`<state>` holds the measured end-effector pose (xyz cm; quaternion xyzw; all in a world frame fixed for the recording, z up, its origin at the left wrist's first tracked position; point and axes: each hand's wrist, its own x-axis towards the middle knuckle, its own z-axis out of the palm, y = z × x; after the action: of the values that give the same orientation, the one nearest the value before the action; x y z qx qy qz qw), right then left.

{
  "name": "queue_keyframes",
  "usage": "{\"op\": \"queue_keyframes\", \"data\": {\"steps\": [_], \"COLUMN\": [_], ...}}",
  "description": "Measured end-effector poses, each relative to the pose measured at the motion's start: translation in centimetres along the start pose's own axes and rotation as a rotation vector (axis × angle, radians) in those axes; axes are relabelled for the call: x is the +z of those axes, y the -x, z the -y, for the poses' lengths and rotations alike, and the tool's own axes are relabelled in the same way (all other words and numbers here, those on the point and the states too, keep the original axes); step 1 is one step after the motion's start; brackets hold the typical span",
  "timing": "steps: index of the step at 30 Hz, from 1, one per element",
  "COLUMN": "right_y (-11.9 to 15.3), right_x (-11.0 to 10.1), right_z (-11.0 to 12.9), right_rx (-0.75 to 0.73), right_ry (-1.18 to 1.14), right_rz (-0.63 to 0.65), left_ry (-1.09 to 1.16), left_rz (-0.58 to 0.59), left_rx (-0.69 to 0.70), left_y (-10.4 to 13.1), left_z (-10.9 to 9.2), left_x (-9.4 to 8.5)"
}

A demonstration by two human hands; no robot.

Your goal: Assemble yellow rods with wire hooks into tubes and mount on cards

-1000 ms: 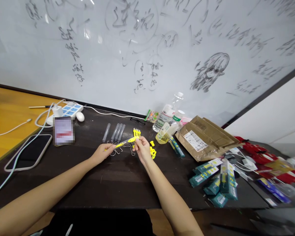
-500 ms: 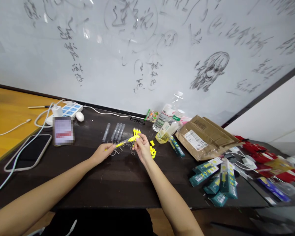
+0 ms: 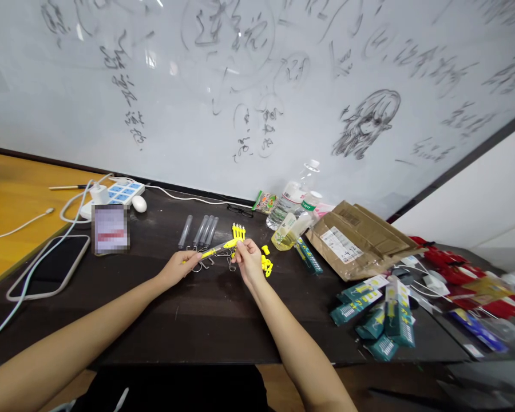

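Note:
A slim yellow tool with a clear tube (image 3: 217, 249) spans both hands, slanting up to the right over the desk. My left hand (image 3: 179, 268) pinches its lower left end. My right hand (image 3: 249, 260) is closed around the yellow upper end, fingertips covering part of it. Several clear tubes (image 3: 206, 230) lie behind the tool. Beneath and around it are bent metal wire pieces (image 3: 205, 264), partly hidden. Several yellow parts with metal tips (image 3: 238, 230) stand in a row just beyond my right hand. Small yellow pieces (image 3: 266, 265) lie to its right.
Bottles (image 3: 285, 229), a cardboard package (image 3: 347, 240) and green boxes (image 3: 369, 320) occupy the right side. At left are a phone (image 3: 51, 269), a power strip (image 3: 126, 189) and a cable crossing the phone. A whiteboard (image 3: 163, 114) rises behind the dark desk (image 3: 189, 337).
The fingers of my right hand have curled in and dipped slightly at the yellow end. My left hand and the tool stay nearly where they were.

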<state>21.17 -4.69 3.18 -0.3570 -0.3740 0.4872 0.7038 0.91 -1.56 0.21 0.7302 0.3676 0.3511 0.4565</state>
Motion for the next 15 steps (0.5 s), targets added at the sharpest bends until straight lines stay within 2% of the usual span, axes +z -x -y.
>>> {"op": "queue_keyframes", "data": {"steps": [5,11,15], "right_y": [0.0,-0.5,-0.7], "right_x": [0.0,-0.7,-1.0], "right_z": [0.1,0.7,0.7], "right_rx": [-0.020,-0.027,-0.040], "right_ry": [0.013,0.050,0.081], "right_rz": [0.001,0.104,0.122], "left_ry": [0.033,0.187,0.164], "left_rz": [-0.003,0.065,0.080], "left_rx": [-0.025,-0.107,-0.061], "left_y": [-0.1,-0.3,-0.3], "left_z": [-0.1,0.2,0.0], "left_x": [0.0,0.0,0.0]}}
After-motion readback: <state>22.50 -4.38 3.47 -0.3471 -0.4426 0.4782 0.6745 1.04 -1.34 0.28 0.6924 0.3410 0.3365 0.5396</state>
